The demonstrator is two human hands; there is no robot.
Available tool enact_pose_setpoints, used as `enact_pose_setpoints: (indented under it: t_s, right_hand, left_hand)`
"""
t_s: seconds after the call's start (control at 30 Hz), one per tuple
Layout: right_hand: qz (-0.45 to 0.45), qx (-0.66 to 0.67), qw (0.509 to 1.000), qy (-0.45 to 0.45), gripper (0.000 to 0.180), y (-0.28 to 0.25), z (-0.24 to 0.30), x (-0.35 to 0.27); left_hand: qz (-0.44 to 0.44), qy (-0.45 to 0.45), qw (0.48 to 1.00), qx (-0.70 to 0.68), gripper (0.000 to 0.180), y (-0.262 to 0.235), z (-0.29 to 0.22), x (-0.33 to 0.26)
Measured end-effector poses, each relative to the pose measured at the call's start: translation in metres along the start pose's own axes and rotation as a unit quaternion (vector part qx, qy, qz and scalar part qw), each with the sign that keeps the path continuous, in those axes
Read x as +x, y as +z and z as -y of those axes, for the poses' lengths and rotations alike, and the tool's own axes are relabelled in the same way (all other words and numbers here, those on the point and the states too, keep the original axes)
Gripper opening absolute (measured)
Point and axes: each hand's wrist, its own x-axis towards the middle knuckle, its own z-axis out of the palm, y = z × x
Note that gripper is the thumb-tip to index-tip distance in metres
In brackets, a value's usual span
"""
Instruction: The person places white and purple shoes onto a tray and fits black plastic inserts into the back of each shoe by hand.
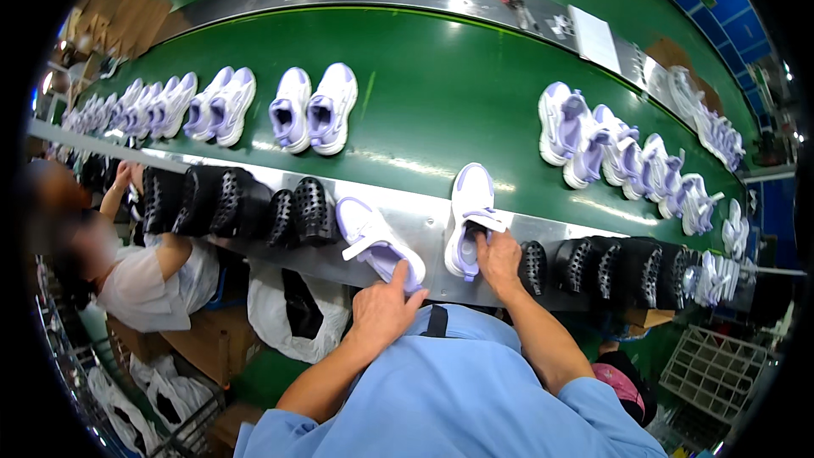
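Observation:
Two white and lavender sneakers rest on the metal ledge in front of me, toes pointing away. My left hand (381, 312) grips the heel of the left sneaker (370, 233), which lies at a slant with its strap loose across the opening. At the right sneaker (471, 195), my right hand (500, 261) is closed at the collar, with some fingertips hidden inside the opening. That shoe's strap also stands loose near the hand. Black perforated shoe-shaped blocks (315, 210) stand close to the left of the sneakers, and more black blocks (573, 264) stand to the right of my right hand.
Beyond the ledge runs a green conveyor belt (424, 110). Paired sneakers (331, 110) line its left side and more sneakers (585, 136) its right. A co-worker (153, 280) works at my left. Behind the belt lie tools (519, 4) and white paper (593, 36); a wire basket (712, 373) stands lower right.

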Motion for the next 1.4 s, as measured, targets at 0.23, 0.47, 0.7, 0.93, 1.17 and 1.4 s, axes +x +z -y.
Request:
enact_pose_setpoints:
  t_s: [0.23,0.47,0.7,0.93,1.17,1.4]
  right_hand:
    - [0.063,0.015,0.995,-0.081,0.037,0.011,0.013,-0.018]
    - [0.14,0.021,0.99,-0.004,0.051,-0.058,0.025,-0.043]
    - [0.045,0.192,0.98,0.004,0.016,-0.079,0.075,-0.077]
    - [0.129,0.287,0.949,-0.024,0.022,-0.059,0.148,-0.093]
    - [0.297,0.661,0.662,0.192,0.036,-0.043,0.21,-0.095]
    - [0.431,0.396,0.787,0.195,0.045,-0.058,0.155,-0.1]
  left_hand:
    - [-0.139,0.161,0.974,-0.077,0.036,0.066,0.047,0.027]
    - [-0.276,0.151,0.942,-0.116,0.039,0.007,0.083,-0.004]
    - [-0.624,-0.118,0.765,0.109,0.039,-0.114,0.203,-0.013]
    - [-0.637,-0.014,0.765,0.092,0.05,-0.139,0.187,-0.031]
    - [-0.421,0.342,0.836,-0.084,0.047,-0.053,0.079,-0.043]
    - [-0.167,0.121,0.864,-0.459,0.028,-0.002,0.066,0.043]
